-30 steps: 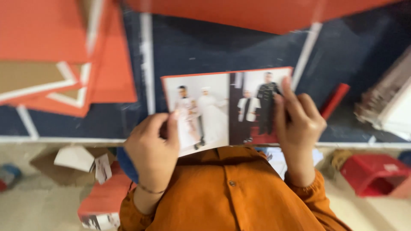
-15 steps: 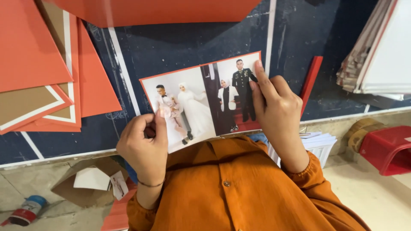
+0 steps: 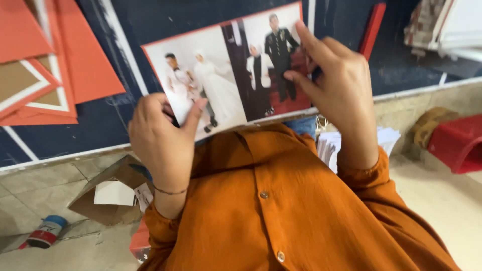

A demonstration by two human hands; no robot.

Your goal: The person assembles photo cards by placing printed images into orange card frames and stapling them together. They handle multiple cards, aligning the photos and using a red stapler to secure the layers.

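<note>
Gripping wide photo print [image 3: 236, 70] at both ends, left hand [image 3: 163, 133] and right hand [image 3: 336, 83] pinching it over dark bench's [image 3: 120, 120] near edge; thumbs on glossy face likely smudging or creasing.

Light: bright and soft, like daylight, all over the scene.
Where it comes from: cannot tell; no lamp or window shows.
Shadows: faint ones only. A small dark patch sits under the left hand [image 3: 163, 133] on the photo sheet [image 3: 231, 65].
Glare: the white parts of the photo sheet look very pale and washed out. The white stack [image 3: 459, 25] at the top right corner is washed out too.
Blur: the right hand [image 3: 336, 83] is a bit smeared at the fingers. The orange shirt [image 3: 281, 206] looks fairly sharp.
Out of focus: the red bin [image 3: 457, 143] and the small bottle [image 3: 45, 233] look soft.
Edges: lines of the dark board [image 3: 100, 120] lean and stretch near the corners.
</note>
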